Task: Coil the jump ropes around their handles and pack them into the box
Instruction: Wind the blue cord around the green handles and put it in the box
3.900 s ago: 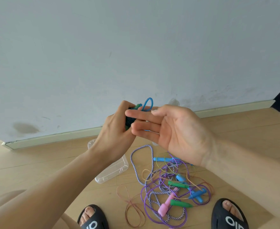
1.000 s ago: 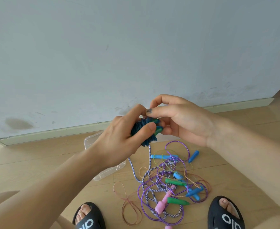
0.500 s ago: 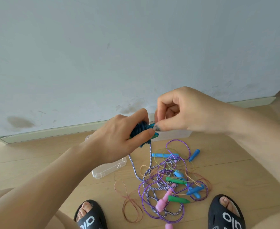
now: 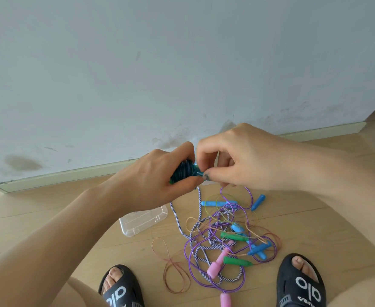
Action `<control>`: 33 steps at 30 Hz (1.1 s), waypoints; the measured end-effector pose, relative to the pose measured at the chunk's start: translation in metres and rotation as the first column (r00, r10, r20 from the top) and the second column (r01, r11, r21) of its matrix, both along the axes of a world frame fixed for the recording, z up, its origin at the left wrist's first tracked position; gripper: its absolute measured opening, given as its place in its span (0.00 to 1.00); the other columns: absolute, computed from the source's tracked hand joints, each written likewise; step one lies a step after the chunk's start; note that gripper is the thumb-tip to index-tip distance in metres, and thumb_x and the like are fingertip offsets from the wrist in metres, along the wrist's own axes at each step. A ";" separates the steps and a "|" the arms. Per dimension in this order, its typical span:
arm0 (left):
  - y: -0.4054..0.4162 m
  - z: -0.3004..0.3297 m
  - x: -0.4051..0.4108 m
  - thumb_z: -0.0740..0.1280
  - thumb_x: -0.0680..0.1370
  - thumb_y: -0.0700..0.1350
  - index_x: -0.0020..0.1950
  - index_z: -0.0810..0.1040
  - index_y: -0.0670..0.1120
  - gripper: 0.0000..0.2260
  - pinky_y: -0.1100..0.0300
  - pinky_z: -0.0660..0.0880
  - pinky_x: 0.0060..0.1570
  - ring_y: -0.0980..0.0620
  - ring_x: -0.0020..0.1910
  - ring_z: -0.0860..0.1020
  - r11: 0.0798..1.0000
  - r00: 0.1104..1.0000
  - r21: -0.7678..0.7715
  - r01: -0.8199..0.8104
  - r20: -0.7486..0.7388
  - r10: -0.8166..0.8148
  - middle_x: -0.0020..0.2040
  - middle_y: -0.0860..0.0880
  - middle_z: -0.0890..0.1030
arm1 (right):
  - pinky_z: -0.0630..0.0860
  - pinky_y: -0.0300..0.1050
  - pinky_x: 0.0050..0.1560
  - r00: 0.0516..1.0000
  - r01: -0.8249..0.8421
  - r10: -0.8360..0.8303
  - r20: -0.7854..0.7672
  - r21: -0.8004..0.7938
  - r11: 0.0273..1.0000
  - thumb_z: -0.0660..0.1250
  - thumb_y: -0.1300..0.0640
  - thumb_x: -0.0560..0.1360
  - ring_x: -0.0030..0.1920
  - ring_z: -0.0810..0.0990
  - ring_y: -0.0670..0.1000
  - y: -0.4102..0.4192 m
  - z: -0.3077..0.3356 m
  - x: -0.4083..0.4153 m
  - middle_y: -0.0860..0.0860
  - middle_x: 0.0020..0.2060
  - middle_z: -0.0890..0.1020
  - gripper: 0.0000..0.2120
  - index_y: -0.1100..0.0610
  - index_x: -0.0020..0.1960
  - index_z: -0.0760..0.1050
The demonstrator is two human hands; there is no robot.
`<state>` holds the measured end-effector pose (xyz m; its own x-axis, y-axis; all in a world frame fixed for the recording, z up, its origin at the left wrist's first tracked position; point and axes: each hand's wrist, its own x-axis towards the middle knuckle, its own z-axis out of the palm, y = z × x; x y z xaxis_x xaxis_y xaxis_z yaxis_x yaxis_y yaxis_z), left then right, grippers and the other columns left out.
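The clear plastic box (image 4: 144,220) lies on the wooden floor (image 4: 315,218), nothing visible inside. Above it, the left hand (image 4: 157,173) grips the coiled blue jump rope (image 4: 185,171), while the right hand (image 4: 237,156) pinches its end; other ropes (image 4: 222,244) lie tangled just beside the box.

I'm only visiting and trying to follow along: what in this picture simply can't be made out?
- Dark blue coiled jump rope bundle, head view: mostly covered by the left hand and right hand, so the rope's end is hidden.
- Clear plastic box: its far part lies behind the left forearm; contents unseen.
- Pink handle: cut by the bottom edge.
- Tangled rope pile: which rope joins which handle is untraceable.
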<state>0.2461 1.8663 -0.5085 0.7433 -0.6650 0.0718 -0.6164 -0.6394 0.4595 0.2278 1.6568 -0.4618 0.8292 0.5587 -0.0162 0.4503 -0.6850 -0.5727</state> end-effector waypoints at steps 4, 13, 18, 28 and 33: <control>-0.001 -0.002 0.000 0.61 0.77 0.61 0.50 0.64 0.53 0.14 0.56 0.67 0.27 0.53 0.28 0.71 0.998 0.994 0.058 -0.021 0.111 0.014 0.30 0.55 0.71 | 0.71 0.30 0.35 0.996 0.022 -0.028 -0.090 -0.063 0.998 0.69 0.62 0.72 0.34 0.78 0.36 -0.002 -0.002 0.000 0.36 0.37 0.80 0.05 0.52 0.42 0.77; 0.000 -0.002 0.001 0.59 0.78 0.61 0.52 0.65 0.52 0.14 0.48 0.73 0.33 0.50 0.30 0.74 0.996 0.996 0.037 -0.077 0.050 0.075 0.35 0.52 0.79 | 0.77 0.46 0.42 0.996 0.081 -0.081 0.027 0.006 0.997 0.70 0.63 0.71 0.36 0.81 0.45 -0.001 -0.011 0.000 0.47 0.39 0.81 0.12 0.50 0.49 0.72; -0.001 0.001 -0.001 0.61 0.79 0.59 0.53 0.68 0.51 0.13 0.58 0.73 0.33 0.54 0.32 0.76 0.997 0.986 0.003 -0.078 -0.148 0.077 0.37 0.57 0.82 | 0.72 0.47 0.38 0.953 -0.013 0.015 0.302 -0.008 1.000 0.67 0.64 0.71 0.35 0.74 0.49 0.005 -0.017 -0.002 0.46 0.34 0.77 0.06 0.54 0.44 0.75; -0.001 0.014 -0.004 0.63 0.81 0.53 0.50 0.71 0.50 0.07 0.57 0.76 0.32 0.51 0.27 0.78 0.993 0.948 -0.059 -0.100 -0.308 0.077 0.31 0.52 0.80 | 0.80 0.55 0.46 0.992 0.129 -0.113 -0.063 0.409 0.903 0.69 0.67 0.73 0.38 0.84 0.51 0.007 -0.015 -0.002 0.52 0.36 0.84 0.06 0.56 0.44 0.78; -0.002 0.008 -0.009 0.61 0.79 0.58 0.51 0.71 0.51 0.12 0.47 0.75 0.38 0.51 0.31 0.76 0.997 0.967 0.072 -0.030 -0.250 0.047 0.34 0.48 0.79 | 0.78 0.47 0.43 0.982 -0.013 -0.038 0.185 0.267 0.964 0.68 0.68 0.69 0.40 0.81 0.49 0.009 -0.011 0.000 0.48 0.40 0.81 0.08 0.56 0.41 0.78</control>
<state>0.2372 1.8638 -0.5009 0.7572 -0.6322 -0.1642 -0.4608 -0.6952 0.5517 0.2274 1.6656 -0.4725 0.8103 0.5109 0.2872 0.5589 -0.5261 -0.6410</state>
